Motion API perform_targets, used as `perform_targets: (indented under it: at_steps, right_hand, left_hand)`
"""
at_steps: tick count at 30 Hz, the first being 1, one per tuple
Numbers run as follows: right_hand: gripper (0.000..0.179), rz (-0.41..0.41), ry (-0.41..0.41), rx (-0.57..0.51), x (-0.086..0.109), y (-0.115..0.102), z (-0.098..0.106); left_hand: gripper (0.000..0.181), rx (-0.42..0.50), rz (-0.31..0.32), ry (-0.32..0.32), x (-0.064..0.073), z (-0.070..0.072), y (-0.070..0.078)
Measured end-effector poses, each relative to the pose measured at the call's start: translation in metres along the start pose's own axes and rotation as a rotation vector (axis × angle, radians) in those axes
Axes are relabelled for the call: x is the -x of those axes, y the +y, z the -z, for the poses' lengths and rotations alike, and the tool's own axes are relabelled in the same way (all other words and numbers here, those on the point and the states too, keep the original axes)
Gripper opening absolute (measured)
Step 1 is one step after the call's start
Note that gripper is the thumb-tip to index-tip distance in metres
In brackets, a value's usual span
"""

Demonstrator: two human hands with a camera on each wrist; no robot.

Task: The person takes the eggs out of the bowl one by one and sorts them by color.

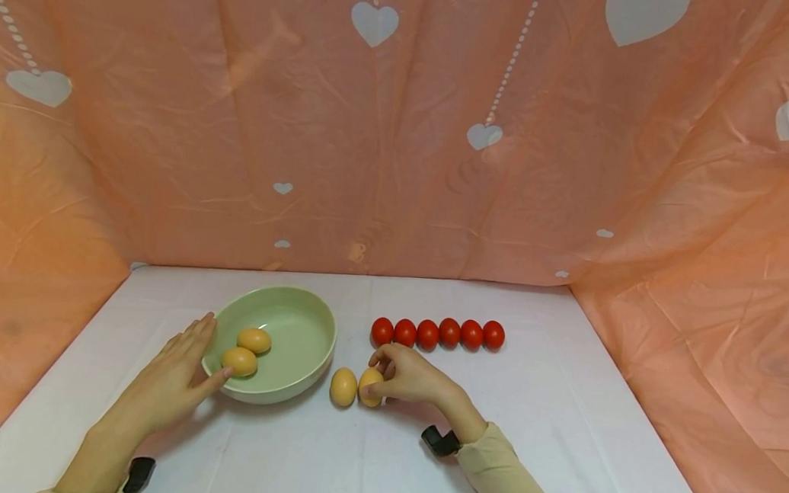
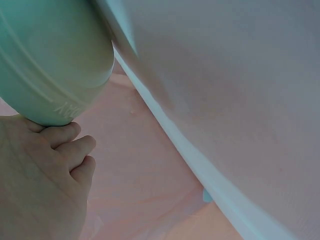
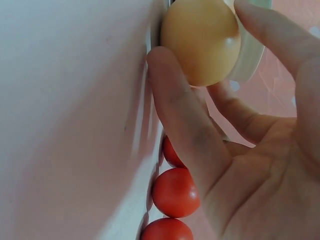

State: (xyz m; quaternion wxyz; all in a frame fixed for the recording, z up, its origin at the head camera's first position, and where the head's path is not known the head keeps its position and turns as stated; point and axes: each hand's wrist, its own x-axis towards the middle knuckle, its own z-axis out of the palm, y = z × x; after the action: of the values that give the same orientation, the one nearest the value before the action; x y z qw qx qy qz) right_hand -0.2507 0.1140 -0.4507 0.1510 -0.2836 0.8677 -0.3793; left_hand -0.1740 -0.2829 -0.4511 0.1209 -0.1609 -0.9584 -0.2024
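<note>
A light green bowl (image 1: pixel 288 389) stands on the table, with two brown eggs inside, one egg (image 1: pixel 254 340) just behind the other egg (image 1: pixel 240 361). My left hand (image 1: pixel 168 383) rests against the bowl's left side, fingers fairly straight along the outside and thumb at the rim; the left wrist view shows that hand (image 2: pixel 45 175) touching the bowl's wall (image 2: pixel 60 60). To the right of the bowl, my right hand (image 1: pixel 413 375) holds a brown egg (image 1: pixel 370 387) between thumb and fingers. Another egg (image 1: pixel 343 387) lies close beside it on the table.
Several red cherry tomatoes (image 1: pixel 449 333) form a row behind my right hand. The table (image 1: pixel 311 462) has a white cover. Orange cloth (image 1: pixel 400 163) with pale hearts hangs at the back and both sides.
</note>
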Motion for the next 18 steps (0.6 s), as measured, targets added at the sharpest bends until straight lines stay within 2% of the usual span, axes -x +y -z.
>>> perform_targets:
  at_steps: [9,18]
  right_hand:
    - [0.05,-0.01,0.041,0.043,0.003,-0.001,0.006]
    - [0.048,0.046,0.14,0.026,0.007,-0.008,0.014]
  left_hand:
    - [0.089,-0.004,-0.006,0.006,0.0,0.0,0.0]
    - [0.088,-0.007,-0.013,0.014,0.0,-0.001,0.0]
